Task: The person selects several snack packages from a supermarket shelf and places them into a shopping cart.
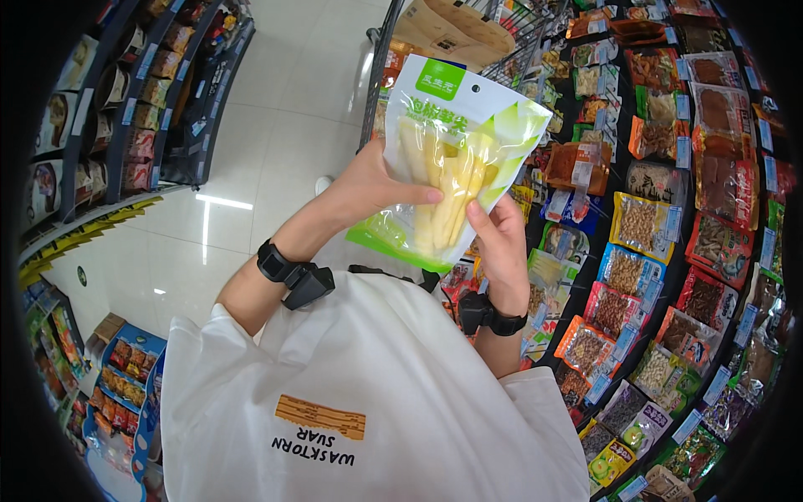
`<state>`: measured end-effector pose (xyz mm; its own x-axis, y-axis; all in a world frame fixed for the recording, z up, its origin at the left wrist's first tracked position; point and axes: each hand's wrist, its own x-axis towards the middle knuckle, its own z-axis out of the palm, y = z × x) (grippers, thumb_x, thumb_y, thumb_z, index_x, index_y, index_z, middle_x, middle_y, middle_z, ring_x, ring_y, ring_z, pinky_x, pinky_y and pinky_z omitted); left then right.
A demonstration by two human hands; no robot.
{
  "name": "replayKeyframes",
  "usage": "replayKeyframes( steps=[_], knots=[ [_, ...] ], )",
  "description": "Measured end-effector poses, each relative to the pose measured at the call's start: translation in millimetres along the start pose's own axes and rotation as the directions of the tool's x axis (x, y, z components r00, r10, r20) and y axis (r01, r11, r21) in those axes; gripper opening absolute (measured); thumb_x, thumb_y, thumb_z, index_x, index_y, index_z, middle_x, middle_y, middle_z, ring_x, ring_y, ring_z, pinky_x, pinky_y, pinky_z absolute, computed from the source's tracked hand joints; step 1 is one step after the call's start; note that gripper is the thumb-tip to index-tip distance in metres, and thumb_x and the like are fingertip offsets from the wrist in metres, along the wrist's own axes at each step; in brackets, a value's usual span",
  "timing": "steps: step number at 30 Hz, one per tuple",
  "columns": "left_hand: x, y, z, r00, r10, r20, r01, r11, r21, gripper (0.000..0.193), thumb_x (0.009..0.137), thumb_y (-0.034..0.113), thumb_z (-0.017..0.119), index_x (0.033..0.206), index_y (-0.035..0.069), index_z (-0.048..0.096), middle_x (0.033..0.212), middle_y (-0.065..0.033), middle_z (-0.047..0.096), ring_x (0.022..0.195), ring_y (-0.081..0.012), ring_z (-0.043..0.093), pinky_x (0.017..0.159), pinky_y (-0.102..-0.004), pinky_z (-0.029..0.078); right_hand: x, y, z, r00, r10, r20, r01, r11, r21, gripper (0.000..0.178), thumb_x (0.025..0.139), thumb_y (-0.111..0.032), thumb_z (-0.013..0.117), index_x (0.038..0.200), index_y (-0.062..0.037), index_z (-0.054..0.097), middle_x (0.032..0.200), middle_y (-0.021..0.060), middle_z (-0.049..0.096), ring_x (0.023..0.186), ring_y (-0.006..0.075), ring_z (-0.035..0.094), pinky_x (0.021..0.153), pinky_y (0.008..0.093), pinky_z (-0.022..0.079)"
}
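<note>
Both of my hands hold up a flat plastic food pouch (447, 142), white and green with a clear window showing pale yellow sticks inside. My left hand (368, 188) grips its left edge, thumb across the front. My right hand (500, 238) holds its lower right edge, thumb pressed on the window. Each wrist carries a black band with a small black device. The pouch sits upright in front of my chest, over my white t-shirt (368, 393).
A rack of hanging snack packets (669, 251) fills the right side. A metal shopping cart (468, 42) holding brown paper packages stands just behind the pouch. Stocked shelves (125, 100) line the left aisle across a pale tiled floor (276, 125).
</note>
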<state>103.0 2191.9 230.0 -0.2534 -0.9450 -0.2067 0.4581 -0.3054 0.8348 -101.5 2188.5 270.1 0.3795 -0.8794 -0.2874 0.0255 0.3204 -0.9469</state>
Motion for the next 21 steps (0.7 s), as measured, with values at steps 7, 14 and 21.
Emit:
replayKeyframes(
  steps=[7,14,21],
  knots=[
    [1,-2,-1,1.000,-0.007,-0.011,0.007,0.999,0.043,0.064,0.066,0.011,0.081,0.120,-0.003,0.049,0.113,-0.0104,0.059,0.103,-0.0169,0.057,0.091,-0.0308,0.045,2,0,-2,1.000,-0.014,0.001,0.014,1.000,0.026,0.033,0.088,-0.012,0.063,0.117,0.0017,0.054,0.109,0.0071,0.063,0.095,0.0116,0.060,0.084,0.0263,0.046],
    [3,-5,1,1.000,-0.018,0.012,0.017,0.996,0.088,0.050,0.070,0.009,0.078,0.114,-0.001,0.056,0.108,-0.0080,0.063,0.100,-0.0151,0.059,0.090,-0.0308,0.045,3,8,-9,0.999,0.006,0.049,-0.010,0.996,0.091,0.033,0.086,-0.012,0.065,0.115,0.0012,0.056,0.108,0.0078,0.064,0.094,0.0122,0.061,0.083,0.0264,0.047],
    [7,-9,8,0.999,-0.017,0.040,0.013,0.995,0.101,0.054,0.070,0.010,0.079,0.116,-0.001,0.054,0.110,-0.0082,0.062,0.101,-0.0157,0.058,0.091,-0.0319,0.045,4,14,-20,0.997,0.012,0.076,-0.023,0.989,0.147,0.031,0.084,-0.013,0.067,0.111,0.0014,0.060,0.106,0.0075,0.065,0.092,0.0132,0.061,0.084,0.0279,0.047]
  ],
)
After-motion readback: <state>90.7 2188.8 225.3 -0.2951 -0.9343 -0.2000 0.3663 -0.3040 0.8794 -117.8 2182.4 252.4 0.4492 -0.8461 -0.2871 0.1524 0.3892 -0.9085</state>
